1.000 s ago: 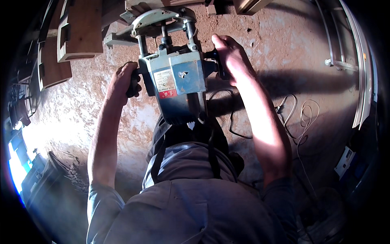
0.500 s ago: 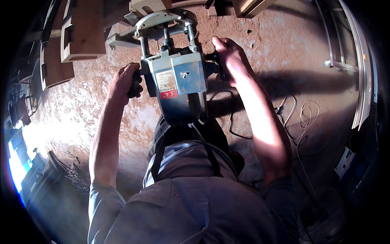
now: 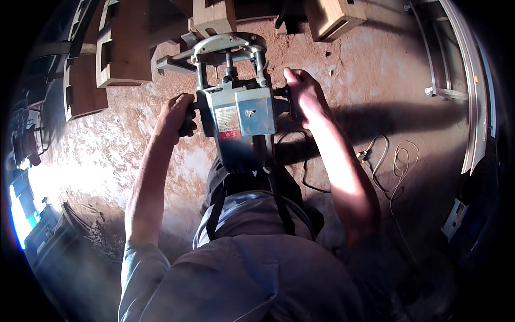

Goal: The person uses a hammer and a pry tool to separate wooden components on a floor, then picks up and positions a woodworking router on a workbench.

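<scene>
I hold a blue and grey plunge router (image 3: 245, 115) by its two side handles, its motor body toward me and its round base (image 3: 230, 45) away from me. My left hand (image 3: 177, 114) is closed around the dark left handle. On the other side, my right hand (image 3: 307, 97) wraps the black right handle, its thumb pointing up and away. The base is up against the near end of a wooden beam (image 3: 213, 19); the cutter is hidden. A metal fence arm (image 3: 176, 65) juts left from the base.
More wooden beams with cut slots stand at the left (image 3: 123, 51) and at the upper right (image 3: 333, 20). A cable (image 3: 399, 161) loops over the reddish floor (image 3: 375, 70) at right. Long pale rails (image 3: 477, 107) line the right edge.
The view has shifted slightly, so the router, my hands and the beams appear a little lower and farther right. Both hands keep their hold on the handles.
</scene>
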Action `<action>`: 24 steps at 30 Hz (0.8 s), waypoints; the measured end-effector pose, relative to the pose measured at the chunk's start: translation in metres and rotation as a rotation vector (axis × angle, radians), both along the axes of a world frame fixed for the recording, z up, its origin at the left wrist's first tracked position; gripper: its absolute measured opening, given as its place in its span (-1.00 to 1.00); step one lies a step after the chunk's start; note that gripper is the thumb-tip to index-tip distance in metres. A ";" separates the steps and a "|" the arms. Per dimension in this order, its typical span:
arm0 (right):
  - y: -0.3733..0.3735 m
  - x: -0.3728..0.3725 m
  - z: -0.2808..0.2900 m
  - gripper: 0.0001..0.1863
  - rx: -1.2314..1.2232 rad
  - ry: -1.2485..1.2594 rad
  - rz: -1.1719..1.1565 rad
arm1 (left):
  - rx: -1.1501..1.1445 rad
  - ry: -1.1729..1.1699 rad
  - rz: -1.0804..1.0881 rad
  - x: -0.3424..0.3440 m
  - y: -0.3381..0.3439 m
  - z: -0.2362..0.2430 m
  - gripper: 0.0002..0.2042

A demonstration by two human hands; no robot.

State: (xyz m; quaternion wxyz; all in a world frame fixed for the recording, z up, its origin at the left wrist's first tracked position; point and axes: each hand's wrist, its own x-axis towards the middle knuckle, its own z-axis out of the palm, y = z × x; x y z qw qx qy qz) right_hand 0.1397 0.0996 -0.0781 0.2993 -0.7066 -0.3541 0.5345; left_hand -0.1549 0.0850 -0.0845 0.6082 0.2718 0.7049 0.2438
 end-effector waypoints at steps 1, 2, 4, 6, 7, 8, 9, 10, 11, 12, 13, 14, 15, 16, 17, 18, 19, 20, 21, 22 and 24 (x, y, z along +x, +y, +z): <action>0.001 0.000 0.004 -0.51 -0.031 0.008 0.002 | 0.002 -0.016 0.002 -0.001 0.000 0.001 -0.75; 0.001 -0.002 0.009 -0.51 -0.062 0.016 0.003 | -0.005 -0.014 -0.004 -0.001 -0.001 0.004 -0.77; 0.000 -0.002 0.011 -0.52 -0.091 0.028 0.001 | 0.004 -0.006 -0.008 0.000 -0.001 0.006 -0.77; 0.000 -0.002 0.011 -0.51 -0.114 0.023 0.001 | 0.002 -0.008 -0.009 0.001 0.000 0.006 -0.77; 0.000 0.000 0.010 -0.50 -0.088 0.014 0.020 | 0.000 -0.010 -0.010 0.001 0.000 0.006 -0.77; 0.001 0.003 0.003 -0.49 -0.098 0.003 0.021 | 0.002 -0.008 -0.014 0.002 0.001 0.006 -0.77; 0.004 0.003 -0.003 -0.48 -0.109 -0.007 0.025 | 0.002 -0.002 -0.015 0.003 0.001 0.007 -0.77; 0.005 0.004 -0.006 -0.47 -0.120 -0.016 0.029 | 0.002 0.003 -0.016 0.002 0.001 0.007 -0.77; 0.004 0.006 -0.008 -0.45 -0.088 -0.023 0.063 | 0.010 -0.007 -0.023 0.000 -0.001 0.005 -0.76; 0.003 0.006 -0.007 -0.45 -0.071 -0.029 0.062 | 0.010 -0.005 -0.019 0.000 -0.001 0.005 -0.76; 0.003 0.006 -0.008 -0.45 -0.054 -0.034 0.060 | 0.010 -0.003 -0.015 0.001 -0.001 0.005 -0.76; 0.003 0.006 -0.007 -0.44 -0.037 -0.039 0.058 | 0.010 -0.001 -0.011 0.001 -0.001 0.005 -0.76; 0.003 0.005 -0.007 -0.45 -0.058 -0.024 0.050 | 0.015 -0.006 -0.003 0.002 -0.001 0.005 -0.76; 0.003 0.005 -0.007 -0.45 -0.078 -0.008 0.043 | 0.013 -0.006 -0.008 0.001 -0.001 0.004 -0.76; 0.003 0.005 -0.006 -0.45 -0.098 0.007 0.035 | 0.011 -0.005 -0.013 0.000 -0.001 0.004 -0.76; 0.003 0.005 -0.006 -0.46 -0.102 0.001 0.034 | 0.007 -0.005 -0.016 -0.001 -0.001 0.002 -0.76; 0.003 0.005 -0.005 -0.46 -0.106 -0.005 0.034 | 0.008 -0.001 -0.009 -0.001 -0.001 0.001 -0.76; 0.004 0.004 -0.005 -0.46 -0.109 -0.011 0.033 | 0.010 0.002 -0.002 -0.001 0.000 0.000 -0.76; 0.003 0.004 -0.005 -0.46 -0.092 -0.005 0.037 | 0.012 0.008 0.002 -0.002 0.000 -0.001 -0.76; 0.003 0.004 -0.005 -0.46 -0.074 0.002 0.042 | 0.012 0.002 -0.001 -0.002 -0.001 -0.001 -0.76; 0.003 0.006 -0.007 -0.47 -0.056 0.003 0.047 | 0.014 -0.012 -0.010 -0.003 -0.001 -0.002 -0.76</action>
